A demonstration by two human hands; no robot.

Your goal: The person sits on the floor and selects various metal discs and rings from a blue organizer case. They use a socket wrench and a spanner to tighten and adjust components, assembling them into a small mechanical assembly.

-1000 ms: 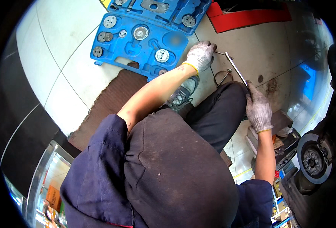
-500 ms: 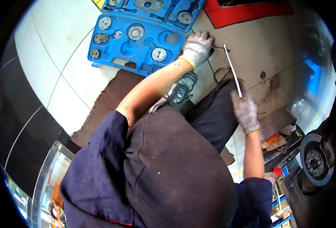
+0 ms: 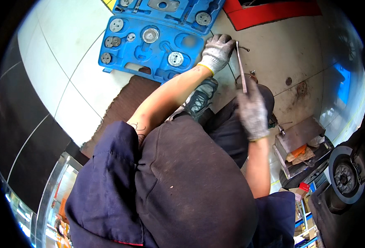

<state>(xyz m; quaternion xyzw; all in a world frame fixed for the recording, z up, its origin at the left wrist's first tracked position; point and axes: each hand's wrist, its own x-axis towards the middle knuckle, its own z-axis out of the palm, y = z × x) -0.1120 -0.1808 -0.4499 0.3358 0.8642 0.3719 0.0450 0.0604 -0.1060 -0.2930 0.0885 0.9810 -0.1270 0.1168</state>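
Observation:
My left hand (image 3: 217,53), in a grey-white knit glove with a yellow cuff, is closed beside the right edge of a blue tool case (image 3: 135,41). What its fingers wrap round is hidden. A thin dark rod (image 3: 244,48) shows just right of the fingers; I cannot tell whether they hold it. My right hand (image 3: 252,113), gloved and smeared by motion, grips a long slim metal bar (image 3: 241,68) above my right knee. The bar points away from me, its far end by my left fingers. Round metal discs (image 3: 150,35) sit in the case's moulded recesses.
A red-edged object (image 3: 273,15) lies at the far right. Brown matting (image 3: 122,103) is under my left side. At right are a box-like stand (image 3: 300,134) with orange cloth (image 3: 299,151), and a wheel hub with a brake disc (image 3: 344,175). My shoe (image 3: 200,99) stands below the case.
My right hand has moved left with the bar, whose far end now comes close to my left fingers. My left hand stays closed beside the case. The view has shifted slightly.

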